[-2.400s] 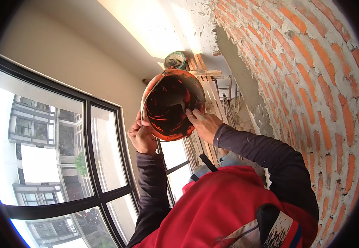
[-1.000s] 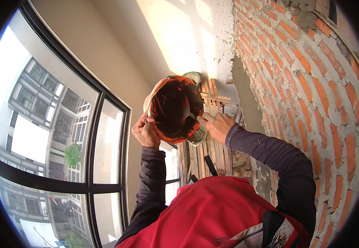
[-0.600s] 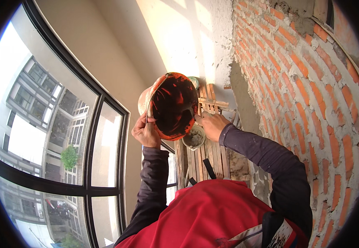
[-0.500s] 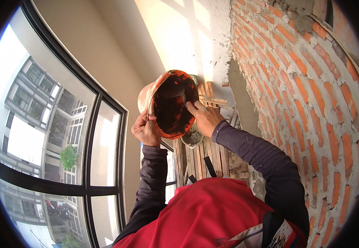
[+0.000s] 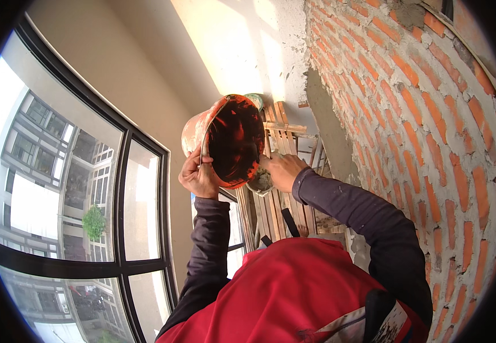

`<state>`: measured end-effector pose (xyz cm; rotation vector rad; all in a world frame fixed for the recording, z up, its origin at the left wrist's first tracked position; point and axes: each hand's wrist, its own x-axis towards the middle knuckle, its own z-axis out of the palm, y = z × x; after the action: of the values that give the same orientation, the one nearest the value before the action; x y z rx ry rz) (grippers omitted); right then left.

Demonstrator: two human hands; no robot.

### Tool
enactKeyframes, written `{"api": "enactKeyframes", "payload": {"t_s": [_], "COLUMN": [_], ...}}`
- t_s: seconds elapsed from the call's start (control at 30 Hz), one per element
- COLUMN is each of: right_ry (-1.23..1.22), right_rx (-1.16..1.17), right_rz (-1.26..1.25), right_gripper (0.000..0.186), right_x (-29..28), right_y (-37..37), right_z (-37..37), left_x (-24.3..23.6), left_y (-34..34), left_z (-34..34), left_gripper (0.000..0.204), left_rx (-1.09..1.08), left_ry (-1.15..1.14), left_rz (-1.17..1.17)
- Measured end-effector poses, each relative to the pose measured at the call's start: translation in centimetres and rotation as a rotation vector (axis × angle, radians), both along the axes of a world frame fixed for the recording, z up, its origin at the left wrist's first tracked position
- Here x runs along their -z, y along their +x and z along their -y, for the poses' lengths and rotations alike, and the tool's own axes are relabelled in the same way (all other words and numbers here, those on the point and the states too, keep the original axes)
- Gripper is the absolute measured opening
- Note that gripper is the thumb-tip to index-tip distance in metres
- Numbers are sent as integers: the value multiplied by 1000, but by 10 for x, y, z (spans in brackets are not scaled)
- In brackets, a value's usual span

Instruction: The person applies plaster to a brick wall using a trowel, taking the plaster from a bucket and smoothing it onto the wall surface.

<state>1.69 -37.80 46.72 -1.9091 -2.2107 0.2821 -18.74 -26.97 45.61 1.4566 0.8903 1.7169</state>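
An orange bucket (image 5: 195, 132), streaked with pale dried mortar outside, is held up on its side with its dark, smeared inside facing me. My left hand (image 5: 199, 177) is closed on the left part of its rim, thumb over the edge. By the lower right rim is my right hand (image 5: 284, 171), fingers curled together. What they grip, if anything, is hidden from this angle. Just below that hand, partly covered by the bucket, a smaller container (image 5: 261, 182) holds grey wet mortar.
Wooden planks (image 5: 299, 212) form a platform below. A rough brick wall (image 5: 419, 143) rises on the right, and a black-framed window (image 5: 119, 200) stands on the left. Behind the orange bucket, a greenish round container (image 5: 255, 100) partly shows. A plastered wall (image 5: 231, 51) closes the far end.
My right hand has come out of the bucket's mouth and moved down to its lower right rim. The bucket has shifted slightly left, still in my left hand.
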Motion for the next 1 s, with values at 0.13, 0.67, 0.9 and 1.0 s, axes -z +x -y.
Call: {"api": "enactKeyframes", "payload": {"t_s": [0.13,0.67,0.9,1.0], "right_ry": [88,-705,-809,-547], "right_rx": [161,12,-26,81], "right_rz": [110,-1218,-1586,-1154], "right_gripper": [38,32,34,28], "right_x": [-27,63,89,118], "right_y": [13,52,40,56], "right_z": [-21,16,33,34], "left_x": [-13,-9,29,69], "left_y": [18,10,15,25], "left_z": [11,10,8,3], "left_gripper": [13,21,18,18], "left_rx": [-30,325,132,27], "left_ry": [115,-22,-194,-368], "left_rz": [-115,-136,-19,121]}}
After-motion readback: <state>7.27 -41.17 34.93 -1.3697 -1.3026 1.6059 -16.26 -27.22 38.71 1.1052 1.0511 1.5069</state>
